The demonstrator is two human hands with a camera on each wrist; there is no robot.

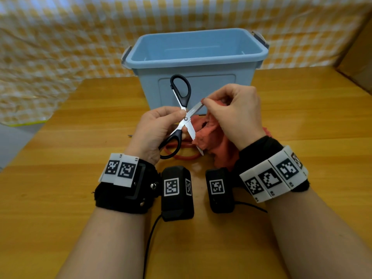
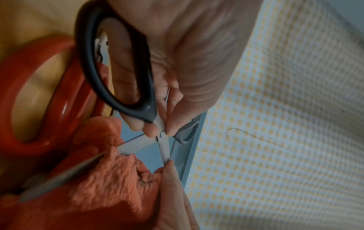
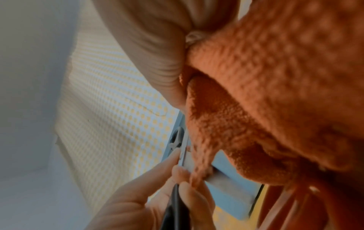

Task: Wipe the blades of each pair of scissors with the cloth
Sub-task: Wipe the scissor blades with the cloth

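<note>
Black-handled scissors (image 1: 186, 118) are held up over the table with their blades spread wide. My left hand (image 1: 181, 115) pinches them at the pivot, thumb on the screw, one black handle loop (image 2: 118, 70) lying against the palm. My right hand (image 1: 205, 102) pinches the red-orange cloth (image 1: 213, 137) around the tip of the upper right blade. The rest of the cloth (image 3: 275, 93) hangs under that hand and hides part of the lower blade. Red-handled scissors (image 1: 185, 157) lie on the table under both hands, only their handle loops (image 2: 65, 93) showing.
A blue plastic bin (image 1: 197, 57) stands open just behind the hands on the wooden table (image 1: 80, 198). Yellow checked fabric (image 1: 60, 47) covers the background and left side. A cardboard box (image 1: 358, 57) sits at the far right.
</note>
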